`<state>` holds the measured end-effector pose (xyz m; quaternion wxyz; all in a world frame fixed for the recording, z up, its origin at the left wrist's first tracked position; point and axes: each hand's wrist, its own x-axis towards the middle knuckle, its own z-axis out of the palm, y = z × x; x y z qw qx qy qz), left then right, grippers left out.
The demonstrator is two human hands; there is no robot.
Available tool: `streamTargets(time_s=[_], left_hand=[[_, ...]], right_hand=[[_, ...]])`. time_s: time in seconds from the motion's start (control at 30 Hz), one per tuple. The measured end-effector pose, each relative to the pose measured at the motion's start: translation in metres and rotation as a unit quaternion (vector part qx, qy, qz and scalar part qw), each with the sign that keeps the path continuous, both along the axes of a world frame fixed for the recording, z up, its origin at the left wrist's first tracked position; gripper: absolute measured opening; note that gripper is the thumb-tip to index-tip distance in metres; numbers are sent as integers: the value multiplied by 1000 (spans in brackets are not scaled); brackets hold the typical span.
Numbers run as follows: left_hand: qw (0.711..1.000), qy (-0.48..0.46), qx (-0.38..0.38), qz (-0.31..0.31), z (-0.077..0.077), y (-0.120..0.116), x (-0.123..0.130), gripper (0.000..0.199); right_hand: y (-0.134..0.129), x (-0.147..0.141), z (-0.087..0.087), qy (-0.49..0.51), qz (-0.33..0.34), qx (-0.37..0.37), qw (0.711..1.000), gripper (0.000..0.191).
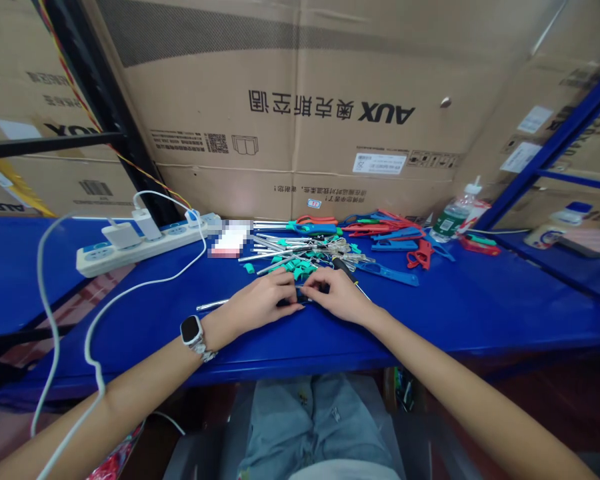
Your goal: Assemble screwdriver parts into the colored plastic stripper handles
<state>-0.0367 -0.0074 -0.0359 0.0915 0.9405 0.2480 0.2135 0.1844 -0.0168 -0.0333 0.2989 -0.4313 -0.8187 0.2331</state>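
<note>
My left hand (273, 297) and my right hand (335, 292) meet low over the blue tabletop, fingers bent and thumbs pressed in. Between them is a small dark part, mostly covered by the fingers. A thin metal tube (213, 305) sticks out to the left from under my left hand and seems to belong to the same piece. Just beyond the fingertips lie small green plastic clips (300, 268) and a heap of metal tubes with clear ends (305, 250). A black-handled screwdriver (344, 267) lies beside my right hand, its shaft partly hidden by it.
Blue and red plastic handle shells (397, 233) lie at the back right, near a green-labelled bottle (447, 220). A white power strip (147, 245) with chargers stands at the left, its white cable (145, 285) looping over my left forearm. Large cardboard (290, 60) walls the back.
</note>
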Motion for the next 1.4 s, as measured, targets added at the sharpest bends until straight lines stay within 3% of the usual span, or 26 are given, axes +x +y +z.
streamTargets(time_s=[0.2, 0.43, 0.63, 0.8, 1.0, 1.4], left_hand=[[1000, -12, -1, 0, -1, -4, 0, 23], [998, -35, 8, 56, 2, -9, 2, 14], [999, 11, 10, 30, 6, -3, 4, 18], [996, 44, 31, 70, 9, -5, 11, 12], [999, 20, 16, 47, 6, -7, 10, 19], [1000, 11, 2, 18, 6, -3, 6, 27]], right_hand=[[5, 1, -4, -26, 23, 41, 999, 14], [10, 5, -6, -16, 31, 24, 999, 16], [10, 4, -5, -15, 20, 2, 1000, 18], [10, 5, -4, -16, 22, -1, 1000, 16], [4, 17, 0, 12, 55, -18, 998, 14], [-21, 42, -7, -50, 107, 105, 987, 30]])
